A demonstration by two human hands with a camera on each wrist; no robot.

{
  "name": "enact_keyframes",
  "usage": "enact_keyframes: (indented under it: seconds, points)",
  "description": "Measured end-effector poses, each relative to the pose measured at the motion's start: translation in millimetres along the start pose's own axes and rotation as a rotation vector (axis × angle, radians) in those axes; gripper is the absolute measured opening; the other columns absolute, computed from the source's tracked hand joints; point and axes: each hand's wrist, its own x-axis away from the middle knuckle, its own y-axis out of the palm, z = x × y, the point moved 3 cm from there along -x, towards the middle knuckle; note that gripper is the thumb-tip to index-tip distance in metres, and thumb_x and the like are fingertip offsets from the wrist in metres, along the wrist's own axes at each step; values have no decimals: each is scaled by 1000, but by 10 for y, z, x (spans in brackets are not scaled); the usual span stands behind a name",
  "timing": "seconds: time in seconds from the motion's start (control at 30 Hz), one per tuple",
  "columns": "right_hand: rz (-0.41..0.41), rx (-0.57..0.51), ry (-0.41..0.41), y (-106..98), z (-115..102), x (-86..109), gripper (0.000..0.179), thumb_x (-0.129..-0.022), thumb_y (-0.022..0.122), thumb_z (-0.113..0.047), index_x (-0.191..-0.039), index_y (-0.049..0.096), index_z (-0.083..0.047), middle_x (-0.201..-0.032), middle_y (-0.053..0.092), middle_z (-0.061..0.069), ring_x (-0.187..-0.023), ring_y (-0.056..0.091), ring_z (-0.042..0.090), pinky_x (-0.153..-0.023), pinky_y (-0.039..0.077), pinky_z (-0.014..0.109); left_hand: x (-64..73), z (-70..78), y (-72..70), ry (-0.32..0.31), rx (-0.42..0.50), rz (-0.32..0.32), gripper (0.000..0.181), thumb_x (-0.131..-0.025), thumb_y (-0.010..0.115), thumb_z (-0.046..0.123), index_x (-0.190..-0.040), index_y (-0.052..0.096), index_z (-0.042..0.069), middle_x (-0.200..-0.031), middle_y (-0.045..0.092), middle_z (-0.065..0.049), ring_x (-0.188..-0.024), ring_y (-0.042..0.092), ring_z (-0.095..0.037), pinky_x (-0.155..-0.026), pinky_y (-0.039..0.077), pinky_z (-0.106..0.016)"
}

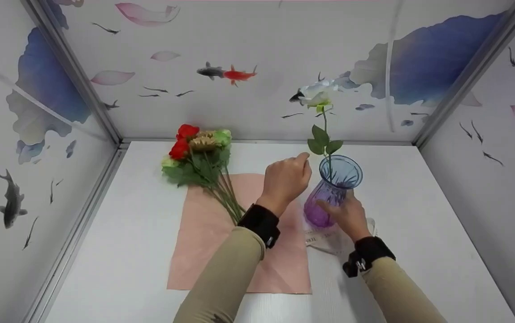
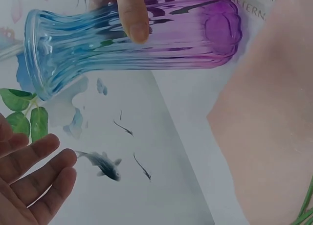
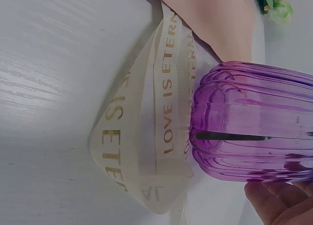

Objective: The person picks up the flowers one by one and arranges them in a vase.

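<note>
My right hand (image 1: 349, 213) grips a ribbed glass vase (image 1: 315, 211), blue at the flared mouth and purple at the base. Its thumb lies across the glass in the left wrist view, and fingertips (image 3: 264, 198) press the side in the right wrist view. Inside the vase stands a single white rose (image 1: 320, 95); its stem runs down through the mouth and its green leaves (image 2: 39, 117) sit just above the rim. Left of the vase mouth, my left hand (image 1: 286, 181) is raised, its fingers (image 2: 46, 186) loosely bent near the leaves and holding nothing.
A bunch of red, brown and pale green artificial flowers (image 1: 203, 152) lies on pink wrapping paper (image 1: 212, 264) to the left. Beside and under the vase is a cream ribbon (image 3: 117, 137) with gold lettering. Printed panels (image 1: 257, 36) wall in the white table (image 1: 118, 251).
</note>
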Motion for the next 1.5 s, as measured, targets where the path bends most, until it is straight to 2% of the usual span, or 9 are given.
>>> enact_keyframes:
  seconds: [0.13,0.4,0.57,0.77,1.07,1.33,1.5]
  points:
    - [-10,6,12,2,-6,-4,109,-84,77,-61,-157,24,-2,-147,50,31,-134,51,48,-110,42,60,52,-127,-8,-49,15,-1,25,-103,54,19,-113,75,12,-78,75,-3,-55,64,-18,-50,53,-33]
    - [-37,-6,43,-2,-10,-5,113,-83,76,-63,-160,18,-4,-152,45,30,-139,46,47,-112,38,61,173,-469,-10,-180,52,-50,24,-103,56,18,-115,75,10,-92,77,-7,-63,69,-23,-54,57,-37]
    - [-43,3,50,-6,-5,-5,115,-84,75,-64,-161,14,-5,-153,44,30,-140,45,48,-112,38,61,303,-708,16,-266,60,-98,26,-105,55,19,-120,73,9,-100,76,-9,-65,68,-24,-55,56,-37]
    - [-50,5,56,-6,6,-15,118,-83,73,-68,-162,13,-5,-154,43,29,-140,44,47,-113,38,61,448,-940,52,-337,74,-130,27,-105,54,18,-122,72,7,-105,74,-13,-69,68,-27,-61,57,-41]
    - [-34,4,33,-2,6,-6,114,-84,73,-67,-160,19,-3,-151,46,31,-137,47,48,-112,39,61,562,-1167,70,-426,98,-173,28,-105,56,18,-124,71,6,-111,72,-15,-88,71,-33,-73,59,-48]
    - [-32,7,39,-5,15,-1,117,-82,74,-69,-161,17,-3,-151,45,32,-138,46,49,-112,38,61,687,-1346,124,-520,147,-205,30,-106,52,17,-128,69,5,-118,69,-16,-99,69,-35,-75,58,-50]
    - [-34,-2,31,-3,17,0,116,-83,74,-67,-161,16,-4,-151,45,30,-138,46,48,-112,38,61,760,-1415,167,-562,167,-242,31,-106,54,16,-130,67,4,-123,67,-18,-109,67,-36,-86,57,-52]
